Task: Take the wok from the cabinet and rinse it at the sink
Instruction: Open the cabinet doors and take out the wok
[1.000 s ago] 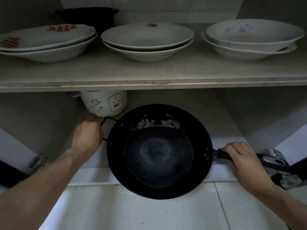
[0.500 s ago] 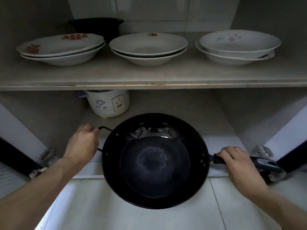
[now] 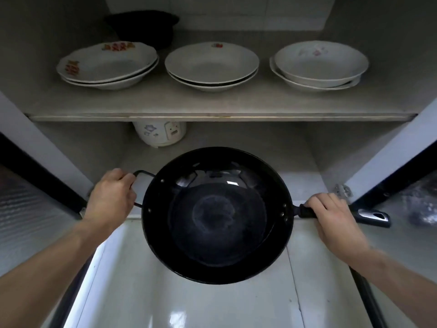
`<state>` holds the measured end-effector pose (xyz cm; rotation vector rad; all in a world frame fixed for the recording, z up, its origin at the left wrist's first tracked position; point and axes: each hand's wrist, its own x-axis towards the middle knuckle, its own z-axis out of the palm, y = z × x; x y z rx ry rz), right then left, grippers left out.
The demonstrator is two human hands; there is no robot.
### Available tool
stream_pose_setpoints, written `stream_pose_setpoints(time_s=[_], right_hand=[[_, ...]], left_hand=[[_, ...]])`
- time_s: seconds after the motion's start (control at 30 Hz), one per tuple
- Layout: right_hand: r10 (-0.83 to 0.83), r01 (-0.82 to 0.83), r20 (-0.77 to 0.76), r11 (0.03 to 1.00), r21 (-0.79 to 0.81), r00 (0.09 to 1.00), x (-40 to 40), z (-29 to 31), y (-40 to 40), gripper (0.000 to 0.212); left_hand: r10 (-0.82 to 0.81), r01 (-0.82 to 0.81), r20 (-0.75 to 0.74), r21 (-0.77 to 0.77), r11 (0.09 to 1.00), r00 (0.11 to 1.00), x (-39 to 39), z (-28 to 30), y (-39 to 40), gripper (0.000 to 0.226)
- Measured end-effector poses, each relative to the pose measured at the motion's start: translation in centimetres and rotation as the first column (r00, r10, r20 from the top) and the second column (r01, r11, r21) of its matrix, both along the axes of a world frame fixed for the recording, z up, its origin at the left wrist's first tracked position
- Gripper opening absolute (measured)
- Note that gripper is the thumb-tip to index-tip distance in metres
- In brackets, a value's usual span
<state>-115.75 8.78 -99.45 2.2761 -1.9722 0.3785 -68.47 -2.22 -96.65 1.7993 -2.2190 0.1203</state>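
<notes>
A black wok (image 3: 217, 216) hangs level in front of the open cabinet (image 3: 212, 114), mostly out over the white tiled floor. My left hand (image 3: 111, 197) grips its small loop handle on the left. My right hand (image 3: 331, 214) grips the long black handle on the right; the handle's metal end sticks out past my fingers. The wok is empty, with a pale ring mark in its base. No sink is in view.
White plates stand in three stacks (image 3: 106, 65) (image 3: 211, 65) (image 3: 319, 65) on the upper shelf, with a black pot (image 3: 142, 24) behind. A white rice cooker (image 3: 159, 133) sits at the back of the lower shelf. Open cabinet doors (image 3: 35, 204) (image 3: 402, 185) flank both sides.
The wok has come out of the lower shelf toward me, with both hands still on its handles. The view has pulled back and risen, showing more shelf and floor.
</notes>
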Motion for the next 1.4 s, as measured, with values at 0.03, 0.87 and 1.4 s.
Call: stream_pose_setpoints(time_s=[0.03, 0.87, 1.4], right_hand=[[-0.001, 0.001, -0.008, 1.000, 0.020, 1.000, 0.3, 1.1, 0.9, 0.056], [0.003, -0.004, 0.012, 0.996, 0.089, 1.000, -0.2, 37.6, 15.0, 0.061], [0.105, -0.113, 0.136, 0.992, 0.058, 0.985, 3.3, 53.4, 19.7, 0.062]], left_hand=[[0.009, -0.009, -0.013, 0.008, 1.000, 1.000, 0.2, 1.0, 1.0, 0.015], [0.066, -0.065, -0.063, 0.010, 0.998, 0.996, -0.1, 38.1, 19.0, 0.017], [0.094, -0.088, 0.030, -0.147, 0.985, 0.995, 2.1, 62.7, 26.0, 0.018]])
